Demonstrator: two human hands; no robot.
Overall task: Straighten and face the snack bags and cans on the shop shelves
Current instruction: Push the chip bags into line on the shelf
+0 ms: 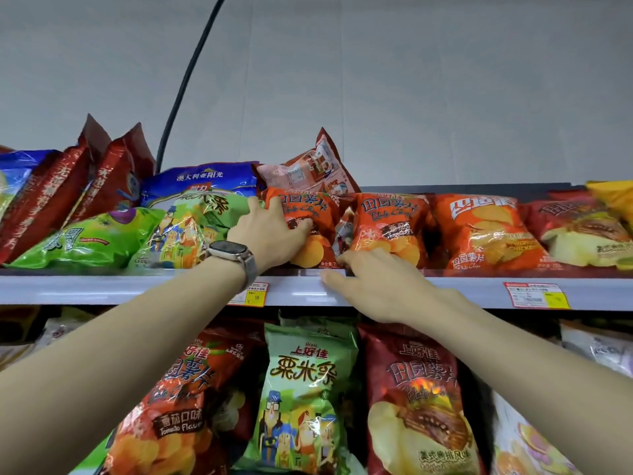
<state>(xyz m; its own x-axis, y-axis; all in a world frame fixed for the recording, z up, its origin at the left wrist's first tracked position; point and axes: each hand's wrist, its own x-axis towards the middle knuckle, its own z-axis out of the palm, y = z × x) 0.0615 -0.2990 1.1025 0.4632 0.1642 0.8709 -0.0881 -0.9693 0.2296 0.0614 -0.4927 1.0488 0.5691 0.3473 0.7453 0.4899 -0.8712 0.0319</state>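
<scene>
Left hand: the left hand [270, 231], with a silver mesh-strap watch [229, 250] on the wrist, is laid on the front of the first orange foil potato-chip bag [303, 204] on the top shelf.
Left grip: clamped on that bag, pretty plainly. The fingers are curled onto its face and the thumb is spread at its left edge, beside the green foil corn-strip bag [191, 228].
Right hand: the right hand [376, 286] is stretched over the white front rail of the top shelf [137, 286], just right of the left one.
Right grip: apart, nothing held. The fingers are kept fairly straight, tips touching the bottom of the second orange foil potato-chip bag [390, 228], right by the gap between the two orange bags.
Orange bags: both are set side by side at the shelf front, faces out, tilted back a bit.
On top: a pink-and-red foil bag [308, 166] is seen back side out behind the first orange bag, skewed.
Further right: an orange chicken-flavour chip bag [486, 231], then a dark red foil chip bag [575, 228].
Left end: a flat green foil bag [85, 238] is laid down, with leaning dark red foil bags [68, 186] behind it.
Rail: a yellow-and-white price tag [251, 296] is stuck by the left wrist.
Lower shelf: an orange tomato-flavour bag [178, 406], a green upright bag [301, 389] and a dark red upright bag [418, 406] are set faces out.
</scene>
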